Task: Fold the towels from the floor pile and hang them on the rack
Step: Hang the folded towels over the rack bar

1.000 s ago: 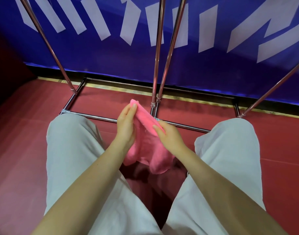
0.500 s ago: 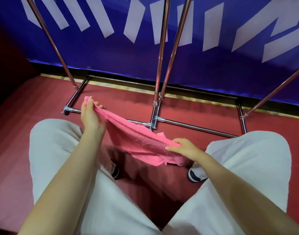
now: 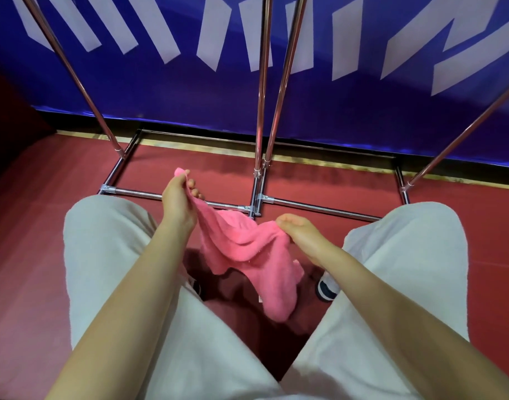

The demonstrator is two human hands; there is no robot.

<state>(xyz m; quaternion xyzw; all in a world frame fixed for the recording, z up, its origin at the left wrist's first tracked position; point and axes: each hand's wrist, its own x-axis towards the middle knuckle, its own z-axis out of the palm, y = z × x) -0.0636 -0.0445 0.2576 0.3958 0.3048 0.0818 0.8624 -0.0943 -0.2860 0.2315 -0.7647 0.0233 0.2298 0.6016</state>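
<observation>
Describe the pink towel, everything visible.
The pink towel looks like soft, fuzzy terry cloth, one plain colour. It is unfolded and rumpled, held in the air between the knees, above the red floor. The left hand pinches one corner, which pokes up above the fingers; the right hand grips the upper edge further along. The cloth sags between the hands, and a loose end hangs below the right one. It is not on the rack.

text: none legible | blue banner (image 3: 276, 90): white slanted strokes, possibly cropped letters, unreadable
</observation>
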